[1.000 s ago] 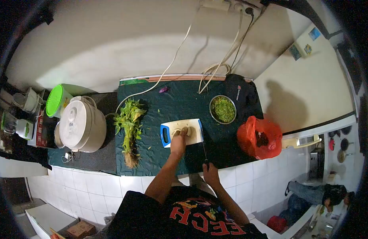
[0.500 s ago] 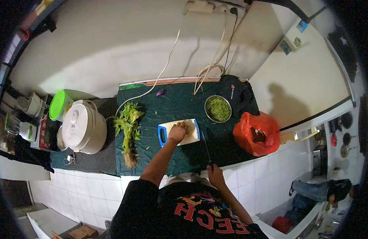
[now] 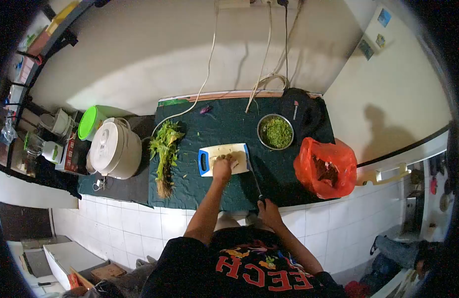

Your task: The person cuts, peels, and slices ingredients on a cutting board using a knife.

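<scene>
On the dark green cloth lies a white cutting board (image 3: 238,151) with a blue edge and handle. My left hand (image 3: 222,169) rests on it, fingers bent down over something pale and small; what it is I cannot make out. Dark and light bits lie beside the fingertips. My right hand (image 3: 269,212) grips a knife (image 3: 256,184) by its dark handle at the table's front edge. The long thin blade points away from me, its tip near the board's right edge. Further right stands a metal bowl (image 3: 275,132) of finely chopped greens.
Left of the board lies a bunch of leafy greens (image 3: 165,149) with roots. A rice cooker (image 3: 115,149) and a green-lidded container (image 3: 89,123) stand at the left. An open red plastic bag (image 3: 325,169) sits at the right. A purple item (image 3: 205,109) lies at the back.
The camera view has shifted, so the table sits slightly higher and further right. My left hand stays on the board, and my right hand still holds the knife beside it.
</scene>
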Tool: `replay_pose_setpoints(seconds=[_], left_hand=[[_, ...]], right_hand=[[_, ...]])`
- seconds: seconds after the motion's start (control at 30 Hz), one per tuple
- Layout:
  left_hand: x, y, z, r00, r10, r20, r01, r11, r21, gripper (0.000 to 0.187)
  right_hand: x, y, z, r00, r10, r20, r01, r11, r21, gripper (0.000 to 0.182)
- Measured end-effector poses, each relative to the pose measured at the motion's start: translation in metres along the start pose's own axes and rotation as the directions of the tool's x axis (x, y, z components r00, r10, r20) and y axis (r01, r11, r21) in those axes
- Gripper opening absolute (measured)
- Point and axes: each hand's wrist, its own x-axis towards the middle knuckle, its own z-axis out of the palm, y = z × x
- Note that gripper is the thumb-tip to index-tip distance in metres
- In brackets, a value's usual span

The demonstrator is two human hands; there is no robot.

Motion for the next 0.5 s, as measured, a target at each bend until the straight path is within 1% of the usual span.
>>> replay_pose_setpoints(seconds=[0.03, 0.07, 0.1, 0.17, 0.2, 0.23, 0.27, 0.3, 0.33, 0.37, 0.43, 0.5], left_hand=[[-0.001, -0.011, 0.008, 0.977, 0.187, -0.101, -0.19, 0.981, -0.023, 0.023], [0.002, -0.026, 0.02, 0.942, 0.336, -0.023, -0.336, 0.941, -0.038, 0.032], [0.001, -0.027, 0.022, 0.943, 0.333, -0.01, -0.333, 0.942, -0.031, 0.032], [-0.002, -0.029, 0.025, 0.909, 0.413, 0.059, -0.412, 0.911, -0.036, 0.035], [-0.003, -0.025, 0.021, 0.909, 0.412, 0.062, -0.411, 0.911, -0.036, 0.035], [-0.003, -0.02, 0.018, 0.942, 0.3, 0.149, -0.298, 0.954, -0.031, 0.035], [-0.001, -0.014, 0.015, 0.956, 0.182, 0.231, -0.183, 0.983, -0.018, 0.035], [0.0, -0.011, 0.018, 0.956, 0.185, 0.229, -0.185, 0.983, -0.019, 0.035], [-0.001, -0.008, 0.022, 0.975, 0.142, 0.173, -0.126, 0.987, -0.097, 0.035], [-0.002, -0.005, 0.025, 0.988, 0.095, 0.124, -0.072, 0.981, -0.178, 0.034], [-0.003, -0.009, 0.037, 0.99, 0.087, 0.112, -0.067, 0.983, -0.171, 0.033], [-0.005, -0.007, 0.041, 0.994, 0.038, 0.106, -0.02, 0.985, -0.171, 0.035]], right_hand=[[0.002, -0.004, -0.004, 0.996, 0.042, 0.082, -0.042, 0.999, 0.006, 0.053], [0.003, -0.006, -0.007, 0.995, 0.045, 0.092, -0.046, 0.999, 0.014, 0.053], [0.004, -0.005, -0.006, 0.994, 0.024, 0.104, -0.026, 1.0, 0.018, 0.052], [0.003, -0.004, -0.001, 0.993, 0.007, 0.119, -0.01, 1.0, 0.028, 0.051], [0.006, -0.002, 0.003, 0.992, 0.003, 0.127, -0.002, 1.0, -0.007, 0.05], [0.009, 0.0, 0.003, 0.991, -0.003, 0.134, 0.009, 0.999, -0.046, 0.048], [0.01, 0.002, 0.003, 0.991, -0.004, 0.132, 0.011, 0.999, -0.049, 0.048], [0.009, -0.003, 0.001, 0.993, -0.003, 0.116, 0.001, 1.0, 0.016, 0.05], [0.008, -0.009, 0.0, 0.995, 0.002, 0.1, -0.01, 0.996, 0.083, 0.052], [0.009, -0.013, 0.001, 0.995, 0.007, 0.096, -0.015, 0.996, 0.083, 0.052], [0.008, -0.018, 0.002, 0.994, 0.056, 0.097, -0.06, 0.997, 0.038, 0.051], [0.013, -0.027, 0.002, 0.992, 0.076, 0.103, -0.075, 0.997, -0.007, 0.05]])
